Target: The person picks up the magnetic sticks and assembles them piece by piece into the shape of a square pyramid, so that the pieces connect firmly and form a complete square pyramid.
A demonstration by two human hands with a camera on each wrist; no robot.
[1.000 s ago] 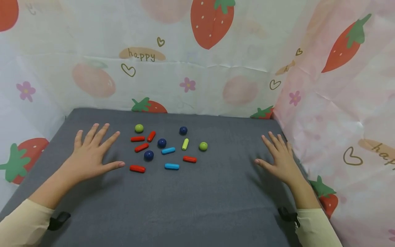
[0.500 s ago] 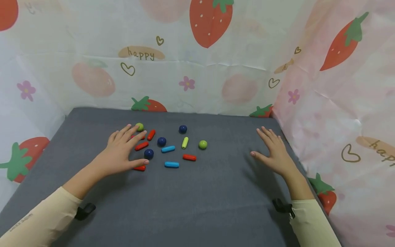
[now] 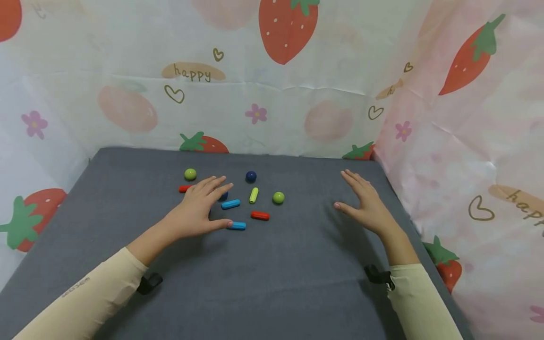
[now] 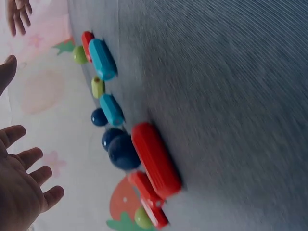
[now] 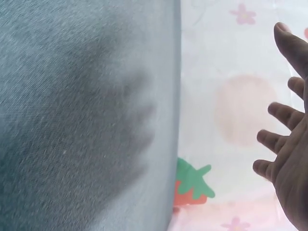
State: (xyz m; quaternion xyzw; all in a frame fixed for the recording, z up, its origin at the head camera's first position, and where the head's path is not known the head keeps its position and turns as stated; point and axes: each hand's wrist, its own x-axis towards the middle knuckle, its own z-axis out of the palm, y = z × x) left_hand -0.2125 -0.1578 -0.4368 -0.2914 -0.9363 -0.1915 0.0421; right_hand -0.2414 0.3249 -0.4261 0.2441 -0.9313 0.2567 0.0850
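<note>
My left hand [image 3: 196, 208] hovers palm down over the left part of a loose group of beads, fingers spread, holding nothing. It hides several of them in the head view; the left wrist view shows red tube beads [image 4: 156, 159] and dark blue round beads [image 4: 124, 151] below it. Near its thumb lies a blue tube bead [image 3: 238, 226], with another blue tube bead [image 3: 231, 204] beyond. A yellow tube bead [image 3: 253, 195], a red tube bead [image 3: 260, 215] and a green round bead [image 3: 278, 198] lie farther right. Over the table's right side my right hand [image 3: 367, 205] hovers, fingers extended, holding nothing.
Dark grey cloth covers the table [image 3: 272, 293]. Strawberry-printed sheeting [image 3: 280, 127] rises along its back and sides. A green round bead [image 3: 190, 174] and a dark blue round bead [image 3: 251, 176] lie toward the back edge.
My left hand has moved right, from beside the beads to above them, covering several. The right hand has shifted slightly left. The beads stay where they were.
</note>
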